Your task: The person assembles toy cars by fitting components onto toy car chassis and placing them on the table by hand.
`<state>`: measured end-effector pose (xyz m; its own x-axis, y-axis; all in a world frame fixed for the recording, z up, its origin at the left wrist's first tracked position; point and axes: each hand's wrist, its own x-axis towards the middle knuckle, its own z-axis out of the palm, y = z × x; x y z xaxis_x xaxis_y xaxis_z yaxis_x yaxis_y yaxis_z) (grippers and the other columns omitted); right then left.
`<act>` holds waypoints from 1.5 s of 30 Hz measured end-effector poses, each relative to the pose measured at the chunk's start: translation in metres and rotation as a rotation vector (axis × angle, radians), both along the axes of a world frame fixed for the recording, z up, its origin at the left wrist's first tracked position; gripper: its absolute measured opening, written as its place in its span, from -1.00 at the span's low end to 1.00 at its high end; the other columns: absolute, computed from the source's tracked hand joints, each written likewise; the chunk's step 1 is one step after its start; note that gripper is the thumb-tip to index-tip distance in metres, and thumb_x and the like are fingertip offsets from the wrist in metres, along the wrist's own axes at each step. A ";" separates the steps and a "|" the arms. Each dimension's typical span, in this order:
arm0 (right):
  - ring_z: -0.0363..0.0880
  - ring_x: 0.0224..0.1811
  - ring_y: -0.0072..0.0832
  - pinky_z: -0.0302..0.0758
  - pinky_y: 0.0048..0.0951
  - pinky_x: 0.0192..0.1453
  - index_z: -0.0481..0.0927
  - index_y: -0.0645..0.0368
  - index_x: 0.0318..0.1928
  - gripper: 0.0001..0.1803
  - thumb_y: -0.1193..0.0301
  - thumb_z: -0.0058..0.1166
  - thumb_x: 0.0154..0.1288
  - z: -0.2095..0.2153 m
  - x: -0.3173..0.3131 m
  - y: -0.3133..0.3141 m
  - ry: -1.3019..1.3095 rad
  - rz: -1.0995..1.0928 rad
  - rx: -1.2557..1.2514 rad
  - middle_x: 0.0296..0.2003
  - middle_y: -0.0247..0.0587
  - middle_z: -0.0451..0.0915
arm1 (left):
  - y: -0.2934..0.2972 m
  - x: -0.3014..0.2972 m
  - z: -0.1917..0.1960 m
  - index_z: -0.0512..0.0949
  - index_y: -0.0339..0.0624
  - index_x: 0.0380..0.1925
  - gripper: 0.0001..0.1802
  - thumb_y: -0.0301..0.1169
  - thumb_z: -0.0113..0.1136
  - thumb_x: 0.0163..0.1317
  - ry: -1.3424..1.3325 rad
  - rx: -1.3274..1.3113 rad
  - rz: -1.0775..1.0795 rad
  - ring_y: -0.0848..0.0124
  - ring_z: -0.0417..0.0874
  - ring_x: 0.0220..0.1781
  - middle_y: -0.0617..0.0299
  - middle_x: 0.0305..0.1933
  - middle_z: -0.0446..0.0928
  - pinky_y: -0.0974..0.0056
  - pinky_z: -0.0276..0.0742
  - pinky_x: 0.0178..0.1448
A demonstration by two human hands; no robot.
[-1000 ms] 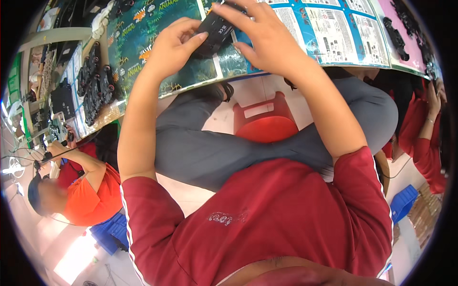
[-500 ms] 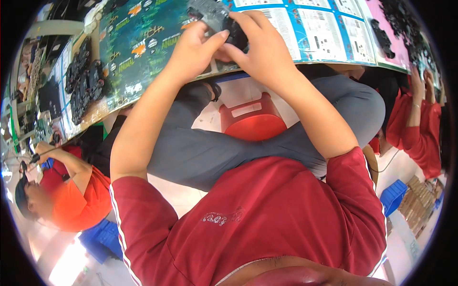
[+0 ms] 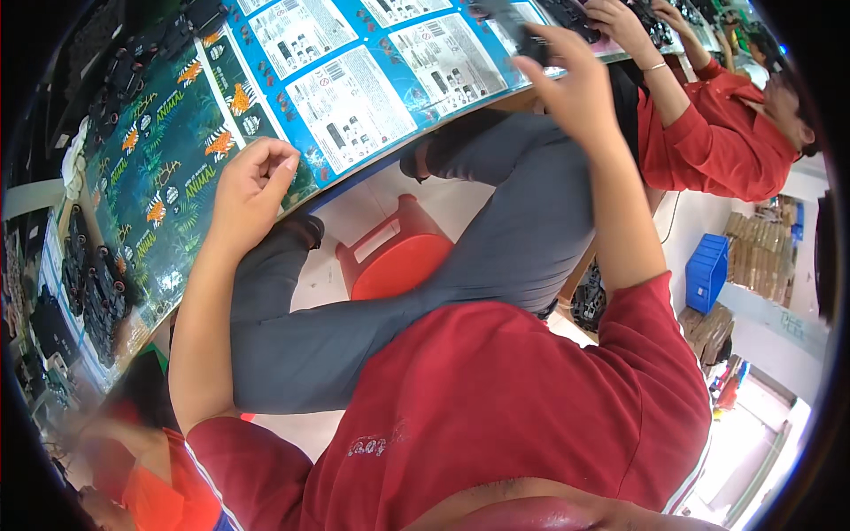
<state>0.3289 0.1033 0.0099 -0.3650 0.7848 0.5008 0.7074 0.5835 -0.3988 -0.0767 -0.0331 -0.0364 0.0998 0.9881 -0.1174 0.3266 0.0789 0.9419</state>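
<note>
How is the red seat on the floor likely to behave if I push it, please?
The red seat would probably feel stiff, as its outline looks firm and moulded. It may be light for its size, given the wide opening cut through it. Its smooth, shiny surface could be slightly slippery.

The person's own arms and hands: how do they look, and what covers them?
The sleeves are short and dark red, with a white stripe along the outer side; the forearms are bare. The left hand and right hand wear no gloves, and no watch or bracelet shows.
</note>
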 end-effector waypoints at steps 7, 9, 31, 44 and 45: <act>0.53 0.24 0.00 0.47 -0.17 0.31 0.59 0.28 0.18 -0.45 0.46 0.39 0.16 0.033 0.052 0.046 -0.012 -0.349 -0.117 0.10 0.10 0.60 | 0.005 0.004 0.004 0.60 -0.33 -0.16 -0.86 -0.45 0.21 0.46 0.073 -0.073 0.065 0.68 0.51 -0.36 0.36 -0.29 0.58 0.46 0.41 -0.26; 0.57 0.18 -0.02 0.50 -0.15 0.26 0.61 0.30 0.15 -0.47 0.45 0.41 0.14 0.032 0.059 0.059 -0.072 -0.347 -0.036 0.03 0.10 0.63 | 0.008 0.006 0.002 0.60 -0.33 -0.16 -0.86 -0.45 0.21 0.45 0.069 -0.056 0.068 0.68 0.52 -0.36 0.36 -0.29 0.59 0.46 0.42 -0.25; 0.63 0.13 0.06 0.52 -0.15 0.26 0.66 0.08 0.22 -0.40 0.01 0.33 0.30 -0.045 0.124 0.135 -0.363 -0.345 0.022 0.05 0.21 0.63 | 0.008 0.007 0.003 0.62 -0.32 -0.20 -0.86 -0.44 0.24 0.42 0.128 -0.045 0.081 0.71 0.43 -0.48 0.37 -0.39 0.57 0.46 0.34 -0.34; 0.59 0.18 0.03 0.53 -0.14 0.28 0.64 0.21 0.20 -0.36 0.09 0.41 0.21 -0.032 0.073 0.096 -0.335 -0.272 0.048 0.13 0.21 0.57 | 0.004 0.018 0.001 0.65 -0.29 -0.21 -0.85 -0.41 0.30 0.34 0.280 0.153 0.034 0.57 0.39 -0.50 0.26 -0.36 0.60 0.38 0.35 -0.36; 0.59 0.18 0.03 0.53 -0.15 0.29 0.64 0.21 0.20 -0.35 0.08 0.42 0.21 -0.032 0.072 0.099 -0.336 -0.269 0.016 0.13 0.21 0.57 | 0.004 0.018 0.001 0.65 -0.29 -0.21 -0.85 -0.41 0.30 0.34 0.280 0.152 0.034 0.57 0.39 -0.50 0.26 -0.36 0.60 0.38 0.35 -0.36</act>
